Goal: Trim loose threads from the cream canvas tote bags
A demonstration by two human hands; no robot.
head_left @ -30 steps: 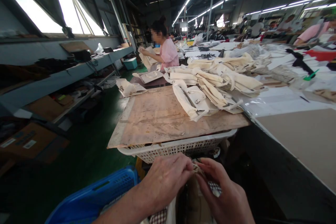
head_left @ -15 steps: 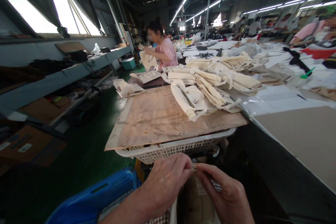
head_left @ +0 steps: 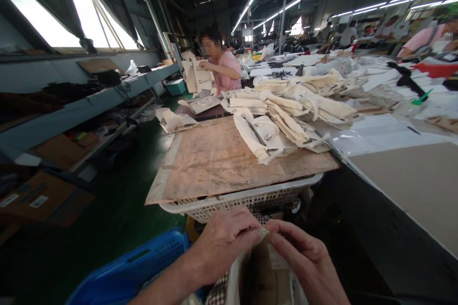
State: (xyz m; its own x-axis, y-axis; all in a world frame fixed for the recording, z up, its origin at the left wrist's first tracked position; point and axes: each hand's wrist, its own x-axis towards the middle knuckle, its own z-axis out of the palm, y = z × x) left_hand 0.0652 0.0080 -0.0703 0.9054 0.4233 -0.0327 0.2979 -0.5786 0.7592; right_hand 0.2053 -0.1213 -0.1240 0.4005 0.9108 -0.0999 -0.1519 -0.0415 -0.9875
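Note:
My left hand (head_left: 223, 240) and my right hand (head_left: 304, 262) meet at the bottom of the view, fingers pinched together on the top edge of a cream cloth bag (head_left: 266, 271). The bag hangs open between them, with a small label inside. Checked fabric (head_left: 214, 293) shows under my left wrist. Just beyond my hands stands a white plastic basket (head_left: 243, 200) covered by a worn brown board (head_left: 218, 157). On the board's far right lies a heap of cream cloth bags (head_left: 282, 119).
A blue plastic crate (head_left: 132, 267) sits at the lower left. A long grey table (head_left: 411, 181) runs along the right. A person in a pink top (head_left: 225, 69) holds up a cream bag farther back. Shelves with boxes (head_left: 71, 114) line the left wall over a green floor.
My hands rose slightly and pulled the bag's mouth wider, so its pale inside shows more. The person in pink lifted a bag higher.

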